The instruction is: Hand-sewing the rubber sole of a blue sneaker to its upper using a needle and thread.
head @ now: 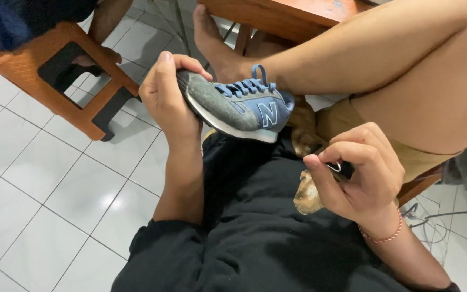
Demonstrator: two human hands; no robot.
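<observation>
White tiled floor [44,194] under everything. Orange plastic stool [90,116] far left, wooden table [277,16] at the far edge. Bare crossed leg [385,48] across the right side, foot [212,43] pointing far, towards the table. Black shirt [255,232] filling the near centre; tan cloth [306,192] bunched on the lap, probably there as a wiping rag.

Grey-and-blue sneaker [239,105] in the centre, lying on its side against the ankle, toe to the left, heel to the right, white sole edge facing near. Blue laces [247,86] tied on top. Likely propped on the lap and leg to keep it steady and the side panel in view.

Left hand [168,97] clamped over the toe end: fingers curled together across the top, thumb below, wrist straight, forearm running up from the near side. Firm wrap grip, apparently a hold against twisting.

Right hand [360,176] near right, well apart from the sneaker, palm turned inward, red string bracelet [382,232] at the wrist. Thumb and bent fingers pinching a small shiny metal piece [335,166]; too small to tell what kind.
</observation>
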